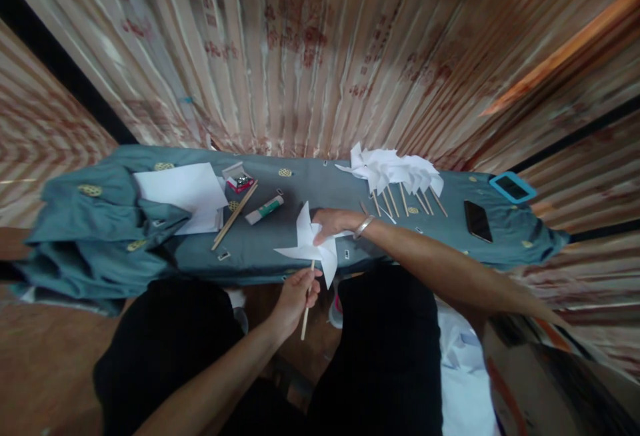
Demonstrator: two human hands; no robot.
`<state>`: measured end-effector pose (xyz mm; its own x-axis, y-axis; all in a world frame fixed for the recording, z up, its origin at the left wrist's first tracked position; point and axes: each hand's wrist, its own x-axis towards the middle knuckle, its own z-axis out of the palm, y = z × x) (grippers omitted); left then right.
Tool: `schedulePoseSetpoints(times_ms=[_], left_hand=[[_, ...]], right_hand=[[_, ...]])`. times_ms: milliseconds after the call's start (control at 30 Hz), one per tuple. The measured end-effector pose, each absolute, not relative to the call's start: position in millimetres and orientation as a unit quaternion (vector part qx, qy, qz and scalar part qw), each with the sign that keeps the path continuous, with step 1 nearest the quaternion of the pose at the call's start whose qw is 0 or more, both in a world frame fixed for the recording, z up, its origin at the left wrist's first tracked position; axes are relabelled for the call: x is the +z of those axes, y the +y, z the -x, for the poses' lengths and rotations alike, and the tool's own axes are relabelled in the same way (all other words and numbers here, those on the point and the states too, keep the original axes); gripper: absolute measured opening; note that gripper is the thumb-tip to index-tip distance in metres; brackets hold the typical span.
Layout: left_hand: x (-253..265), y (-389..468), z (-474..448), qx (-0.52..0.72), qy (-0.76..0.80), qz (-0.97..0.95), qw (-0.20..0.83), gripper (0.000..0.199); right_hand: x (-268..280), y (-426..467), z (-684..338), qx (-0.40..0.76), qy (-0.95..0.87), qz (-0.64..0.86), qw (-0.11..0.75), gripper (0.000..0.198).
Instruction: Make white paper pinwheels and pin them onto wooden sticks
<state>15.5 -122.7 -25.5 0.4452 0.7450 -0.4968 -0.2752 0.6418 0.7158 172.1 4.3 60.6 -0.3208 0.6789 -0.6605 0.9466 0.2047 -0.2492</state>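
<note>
Tablecloth (320, 183), pleated curtain (310, 56) behind — left grip (296, 295) clasping stick (304, 326), right grip (333, 224) unclear — touching pinwheel (305, 237)

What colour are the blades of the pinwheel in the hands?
The blades are white; the head view, the only one, shows this.

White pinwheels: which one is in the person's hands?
The pinwheel at the near edge of the cloth: the left hand grips its stick, the right hand touches its blades. The other pinwheels lie overlapping farther back, to the right.
</note>
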Motion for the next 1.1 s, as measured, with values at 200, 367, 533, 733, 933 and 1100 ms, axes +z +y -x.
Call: schedulePoseSetpoints(times_ms=[200,367,533,733,933,1100], left_hand=[[-26.2,-124.3,-11.7,0.315,0.419,-0.297,0.798,0.044],[-27.1,-124.8,-10.6,0.306,0.425,-0.302,0.796,0.042],[-30.1,-124.2,-11.1,0.298,0.438,-0.301,0.793,0.04],[-32.3,-124.0,-10.8,0.293,0.434,-0.299,0.798,0.044],[-34.5,-123.8,-10.9,0.288,0.428,-0.289,0.807,0.043],[-35.2,-124.7,-11.1,0.291,0.422,-0.279,0.812,0.045]], right_hand=[[57.1,2.9,-176.4,-0.321,0.745,-0.549,0.203,0.038],[52.4,3.5,-179.4,-0.334,0.738,-0.553,0.194,0.036],[50.0,5.8,-180.8,-0.348,0.742,-0.54,0.193,0.034],[50.0,7.7,-181.4,-0.358,0.746,-0.529,0.189,0.034],[44.4,10.6,-183.9,-0.361,0.739,-0.533,0.198,0.037],[41.8,11.9,-185.1,-0.37,0.736,-0.532,0.196,0.036]])
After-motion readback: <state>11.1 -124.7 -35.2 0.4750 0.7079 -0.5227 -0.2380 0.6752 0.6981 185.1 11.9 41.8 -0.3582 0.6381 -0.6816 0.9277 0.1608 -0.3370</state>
